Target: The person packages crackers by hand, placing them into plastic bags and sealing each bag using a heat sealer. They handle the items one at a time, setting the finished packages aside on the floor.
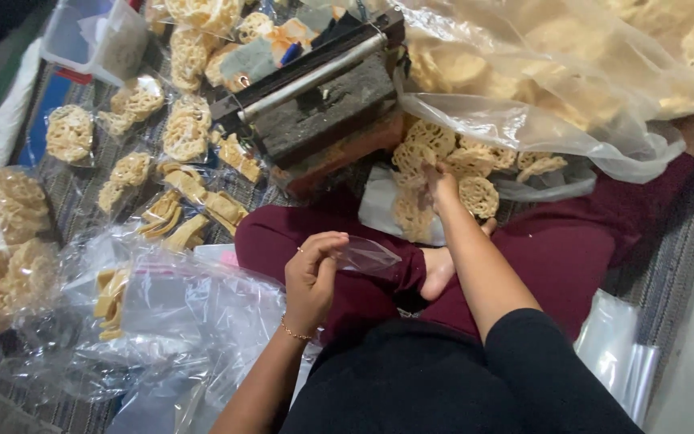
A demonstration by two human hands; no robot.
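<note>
My left hand [312, 276] pinches the mouth of a small clear plastic bag [367, 255] above my crossed legs in maroon trousers. My right hand [442, 183] reaches forward into a heap of pale, lacy round crackers [443, 165] lying on a white sheet beside my knee; its fingers close on one cracker. The fingertips are partly hidden among the crackers.
A dark metal heat sealer [315, 100] stands ahead. A big clear sack of crackers [556, 72] lies at the upper right. Small filled packets [134, 137] are scattered on the woven mat at left, with loose plastic bags [170, 321] and a white tub [94, 36].
</note>
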